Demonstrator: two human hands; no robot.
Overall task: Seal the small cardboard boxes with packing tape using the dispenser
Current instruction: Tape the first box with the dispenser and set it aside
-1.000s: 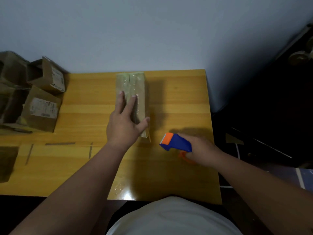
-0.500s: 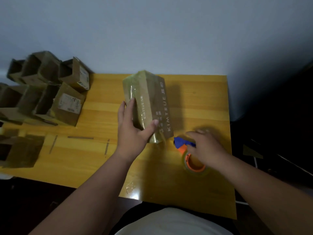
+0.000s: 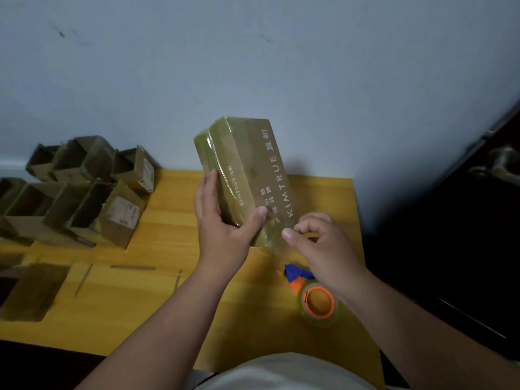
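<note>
**Taped box looks slick, so hold it by the edges**

Standing right by the table here. The left hand has the box lifted off the wood and tipped up, thumb on the printed face and fingers wrapped round the other side, so that's a proper grip. The box is already shiny with tape over its top and long edge.

The right hand is loosely curled right at the box's lower corner, thumb out. Can't tell for sure if it's pinching a loose tape end or holding nothing at all.

The dispenser lies on the table just under that right wrist, nobody holding it.

My guess on handling: it's light, since one hand carries it fine, and stiff enough not to cave in. That glossy tape will be slippery though, so I'd grab across the narrow sides near a corner, not flat on the taped face. A pile of open boxes waits on the left.
</note>
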